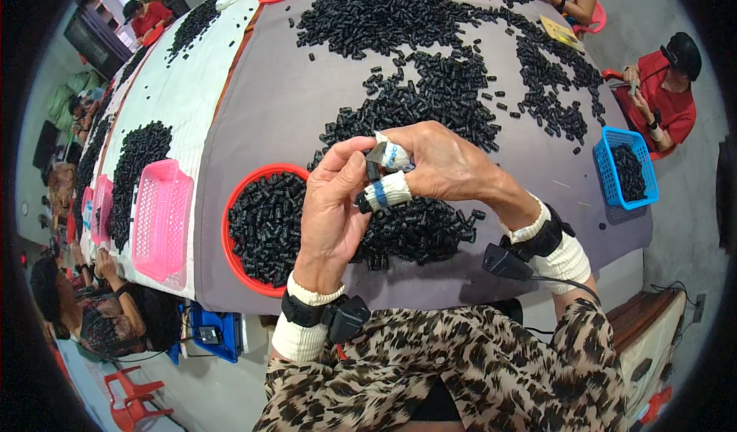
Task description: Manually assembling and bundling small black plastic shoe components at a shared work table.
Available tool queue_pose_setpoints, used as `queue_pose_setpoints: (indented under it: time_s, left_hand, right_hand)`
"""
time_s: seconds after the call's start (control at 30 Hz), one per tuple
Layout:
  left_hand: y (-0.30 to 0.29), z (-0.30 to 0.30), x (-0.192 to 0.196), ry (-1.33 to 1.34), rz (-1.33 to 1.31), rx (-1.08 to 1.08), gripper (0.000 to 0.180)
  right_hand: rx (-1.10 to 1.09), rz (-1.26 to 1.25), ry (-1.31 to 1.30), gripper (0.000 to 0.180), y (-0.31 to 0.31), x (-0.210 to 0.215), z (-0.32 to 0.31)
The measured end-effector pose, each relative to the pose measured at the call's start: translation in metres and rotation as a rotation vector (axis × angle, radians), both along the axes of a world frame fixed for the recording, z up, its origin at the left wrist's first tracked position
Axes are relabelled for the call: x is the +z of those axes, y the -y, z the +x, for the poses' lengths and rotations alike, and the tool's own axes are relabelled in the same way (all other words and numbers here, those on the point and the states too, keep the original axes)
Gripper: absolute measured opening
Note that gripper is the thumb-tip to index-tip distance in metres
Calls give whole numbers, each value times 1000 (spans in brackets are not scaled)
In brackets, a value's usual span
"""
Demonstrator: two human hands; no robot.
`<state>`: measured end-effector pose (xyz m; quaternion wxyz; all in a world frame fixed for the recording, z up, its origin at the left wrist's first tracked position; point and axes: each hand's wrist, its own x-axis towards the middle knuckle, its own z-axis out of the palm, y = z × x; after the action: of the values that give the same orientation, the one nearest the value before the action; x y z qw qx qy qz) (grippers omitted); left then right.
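Black plastic piece (375,173) pinched between left hand (332,206) and right hand (441,163), both closed on it with taped fingertips (388,190), above red tray (229,236) of black pieces on grey table (284,94).

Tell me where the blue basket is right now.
In the head view, the blue basket sits at the right edge of the grey table, partly filled with small black pieces, to the right of the right hand and near a seated person in red.
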<state>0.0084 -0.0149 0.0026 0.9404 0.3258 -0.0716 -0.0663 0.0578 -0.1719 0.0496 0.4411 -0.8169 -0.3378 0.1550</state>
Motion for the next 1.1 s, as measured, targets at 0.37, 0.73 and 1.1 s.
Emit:
queue_pose_setpoints:
  time_s: [0.37,0.73,1.1]
  left_hand:
    - [3,-2,1,-51,-9,33,21]
    - [2,-5,8,-20,115,86,17]
    - [-5,-6,8,-19,163,71,16]
  right_hand:
    - [39,9,69,38,0,-1,-1]
    - [-4,36,107,35,-3,4,-4]
    - [35,1,143,39,-3,-4,-1]
